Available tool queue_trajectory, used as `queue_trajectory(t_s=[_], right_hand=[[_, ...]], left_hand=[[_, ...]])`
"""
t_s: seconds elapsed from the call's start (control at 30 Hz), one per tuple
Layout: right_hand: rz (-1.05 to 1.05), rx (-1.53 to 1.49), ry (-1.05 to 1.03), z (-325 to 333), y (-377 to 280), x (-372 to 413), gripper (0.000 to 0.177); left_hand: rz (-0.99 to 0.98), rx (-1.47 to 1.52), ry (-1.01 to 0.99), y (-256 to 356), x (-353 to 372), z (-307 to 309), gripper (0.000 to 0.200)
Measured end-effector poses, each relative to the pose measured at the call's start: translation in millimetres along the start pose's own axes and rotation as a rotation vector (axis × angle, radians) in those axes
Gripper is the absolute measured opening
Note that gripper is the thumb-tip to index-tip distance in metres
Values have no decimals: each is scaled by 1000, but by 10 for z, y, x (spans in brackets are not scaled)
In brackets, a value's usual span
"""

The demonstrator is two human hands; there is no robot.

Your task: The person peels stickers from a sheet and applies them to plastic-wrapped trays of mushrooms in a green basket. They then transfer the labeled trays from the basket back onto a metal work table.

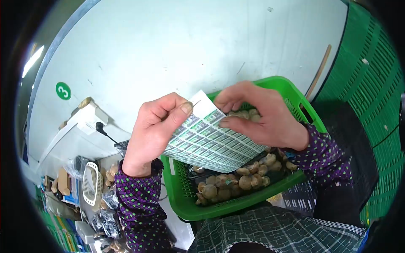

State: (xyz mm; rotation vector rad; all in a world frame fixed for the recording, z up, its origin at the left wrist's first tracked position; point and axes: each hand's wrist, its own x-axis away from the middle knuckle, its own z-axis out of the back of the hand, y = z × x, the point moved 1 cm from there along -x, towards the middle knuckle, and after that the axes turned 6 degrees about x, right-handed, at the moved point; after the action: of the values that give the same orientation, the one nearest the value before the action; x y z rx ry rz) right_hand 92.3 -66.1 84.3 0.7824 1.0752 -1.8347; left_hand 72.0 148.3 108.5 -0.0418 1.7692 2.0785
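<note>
In my left hand (158, 126), thumb and fingers are clamped on the upper edge of a white sheet printed with rows of small green-and-black labels (211, 141), held tilted above a bright green, slotted plastic basket (219, 213) of rounded brown mushrooms (244, 182). My right hand (263, 116) has thumb and fingers apart, thumb tip at the sheet's right edge; whether it touches, I cannot tell. I judge the step to be work at one corner label, calling for a steady left pinch and precise right fingertips.
</note>
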Motion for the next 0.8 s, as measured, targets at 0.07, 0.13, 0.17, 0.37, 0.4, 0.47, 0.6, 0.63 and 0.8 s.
queue_trajectory(t_s=[0.07,0.13,0.17,0.37,0.4,0.47,0.6,0.63,0.8], right_hand=[[-12,-59,-80,0,0,25,23],[12,72,-114,1,36,62,24],[7,72,-119,-8,63,75,24],[121,189,-64,-40,141,157,30],[215,306,-5,-82,180,190,29],[295,428,47,-117,201,205,29],[343,429,18,-94,129,169,29],[321,358,16,-111,126,158,30],[131,217,9,-181,57,63,25]], left_hand=[[9,26,-45,-6,-35,-43,16],[42,22,-62,-1,-70,-91,16],[73,16,-72,-10,-82,-110,16],[149,-32,-78,-171,-151,-187,18],[153,-25,-85,-203,-162,-184,18],[156,-78,-34,-280,-179,-162,19],[164,-24,23,-196,-119,-172,20],[151,-21,32,-174,-106,-166,20],[152,21,73,-217,-80,-89,21]])
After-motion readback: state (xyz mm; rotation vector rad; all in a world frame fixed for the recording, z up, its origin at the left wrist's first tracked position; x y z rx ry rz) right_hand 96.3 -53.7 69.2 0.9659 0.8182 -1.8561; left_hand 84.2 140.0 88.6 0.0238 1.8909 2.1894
